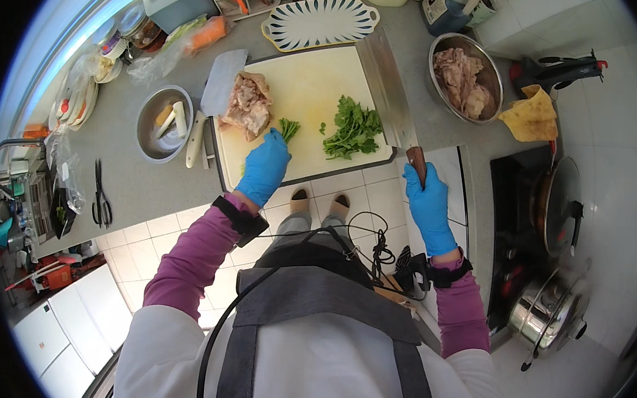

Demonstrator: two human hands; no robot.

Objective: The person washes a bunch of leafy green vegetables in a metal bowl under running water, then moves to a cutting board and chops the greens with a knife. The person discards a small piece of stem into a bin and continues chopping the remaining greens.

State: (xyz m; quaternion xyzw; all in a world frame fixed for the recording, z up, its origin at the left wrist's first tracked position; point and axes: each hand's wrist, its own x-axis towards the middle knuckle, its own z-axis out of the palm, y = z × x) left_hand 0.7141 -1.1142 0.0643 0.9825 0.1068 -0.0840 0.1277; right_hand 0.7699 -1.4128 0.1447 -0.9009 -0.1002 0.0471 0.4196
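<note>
My left hand [264, 168], in a blue glove, is closed around a small bunch of green herbs [289, 128] at the near edge of the cutting board [309, 82]. In my right hand [430, 208], also gloved, is the wooden handle of a cleaver [384, 84]. Its broad blade points away from me along the board's right side. A loose pile of chopped leafy herbs [353, 130] lies on the board, left of the blade. Raw meat [247, 106] with bone rests at the board's left, just beyond my left hand.
Left of the board lie a second cleaver [223, 79] with a pale handle, a steel bowl [142, 129] holding whitish sticks, and scissors [101, 195]. A patterned plate [321, 25] sits beyond it. Rightward are a bowl of raw meat [466, 76], a pan [561, 207] and a steel pot [545, 310].
</note>
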